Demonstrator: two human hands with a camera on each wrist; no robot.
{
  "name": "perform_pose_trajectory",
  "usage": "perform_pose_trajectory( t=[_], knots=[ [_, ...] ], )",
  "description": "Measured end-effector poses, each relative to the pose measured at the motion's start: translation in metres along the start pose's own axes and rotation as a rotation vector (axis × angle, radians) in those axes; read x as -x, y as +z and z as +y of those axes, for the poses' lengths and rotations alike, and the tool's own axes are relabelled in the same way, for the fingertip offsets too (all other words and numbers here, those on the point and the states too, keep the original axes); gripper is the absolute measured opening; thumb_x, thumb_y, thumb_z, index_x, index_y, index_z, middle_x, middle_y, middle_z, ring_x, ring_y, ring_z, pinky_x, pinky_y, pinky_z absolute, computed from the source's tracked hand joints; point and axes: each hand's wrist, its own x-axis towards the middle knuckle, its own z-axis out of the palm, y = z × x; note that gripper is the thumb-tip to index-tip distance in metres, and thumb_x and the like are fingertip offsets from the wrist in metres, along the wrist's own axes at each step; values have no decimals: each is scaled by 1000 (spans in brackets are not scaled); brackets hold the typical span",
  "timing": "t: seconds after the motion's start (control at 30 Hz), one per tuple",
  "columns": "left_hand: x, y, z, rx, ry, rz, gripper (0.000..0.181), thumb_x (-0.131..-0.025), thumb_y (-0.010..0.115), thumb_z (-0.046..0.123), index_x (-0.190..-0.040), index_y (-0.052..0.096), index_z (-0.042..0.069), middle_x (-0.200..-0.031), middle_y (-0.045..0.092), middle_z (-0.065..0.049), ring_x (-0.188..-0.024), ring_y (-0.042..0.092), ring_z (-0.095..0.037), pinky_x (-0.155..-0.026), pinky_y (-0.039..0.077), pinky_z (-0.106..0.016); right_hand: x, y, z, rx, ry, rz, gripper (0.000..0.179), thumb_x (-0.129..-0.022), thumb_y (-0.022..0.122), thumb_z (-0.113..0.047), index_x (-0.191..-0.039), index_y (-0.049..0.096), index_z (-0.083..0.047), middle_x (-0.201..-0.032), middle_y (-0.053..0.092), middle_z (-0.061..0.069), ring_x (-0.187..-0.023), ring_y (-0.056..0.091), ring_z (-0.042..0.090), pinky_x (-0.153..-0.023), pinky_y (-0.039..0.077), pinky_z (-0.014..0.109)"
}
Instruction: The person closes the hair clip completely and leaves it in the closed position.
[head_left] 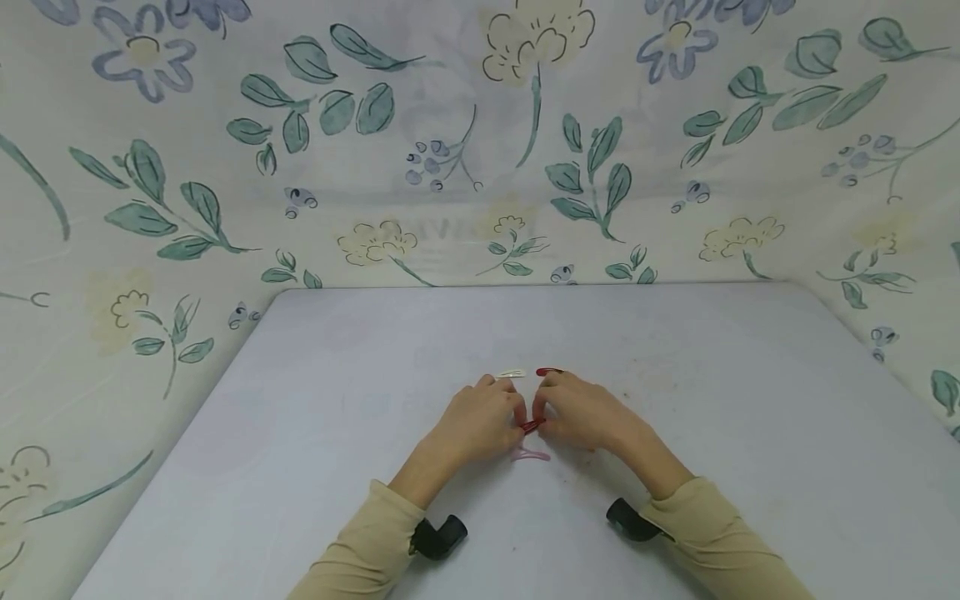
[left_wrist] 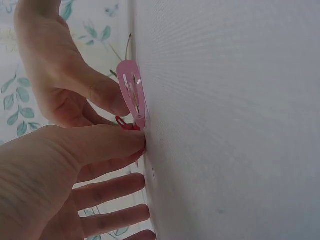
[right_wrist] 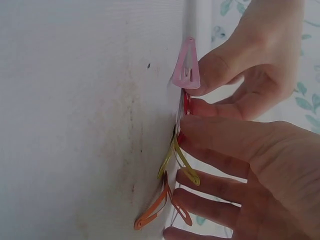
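A red snap hair clip (head_left: 532, 427) is between the hands, low over the white table. The left hand (head_left: 483, 418) pinches one end between thumb and forefinger; its other fingers are spread in the left wrist view. The right hand (head_left: 581, 410) pinches the other end with thumb and forefinger. Just on the near side lies a pink snap hair clip (left_wrist: 132, 90), its two parts spread apart. Beside the right hand's fingers, in the right wrist view, are a yellow hair clip (right_wrist: 175, 160) and an orange hair clip (right_wrist: 162, 205), both bent open. Fingers partly cover the red clip.
Beyond the left fingertips lies a whitish hair clip (head_left: 512, 374), and beyond the right ones another red hair clip (head_left: 548, 372). The white table (head_left: 337, 400) meets a flower-printed cloth (head_left: 450, 217) at the back and sides. Faint specks mark the tabletop at right.
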Motion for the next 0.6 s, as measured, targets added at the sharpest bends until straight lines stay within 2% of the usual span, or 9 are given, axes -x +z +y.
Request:
perform_pose_trajectory(
  t=[0.17, 0.6],
  knots=[
    [0, 1, 0, -3, 3, 5, 7, -82, 77, 25, -86, 74, 21, -94, 63, 0, -93, 55, -22, -71, 50, -39, 0, -1, -1, -6, 4, -8, 5, -88, 74, -19, -90, 71, -17, -102, 59, 0, -101, 56, 18, -88, 51, 38],
    [1, 1, 1, -7, -7, 3, 7, -84, 77, 27, -87, 75, 21, -95, 64, 1, -93, 56, -21, -72, 50, -39, 1, 0, -5, 7, 8, -5, 4, -89, 74, -17, -89, 70, -15, -105, 60, 3, -102, 55, 20, -90, 51, 40]
  ],
)
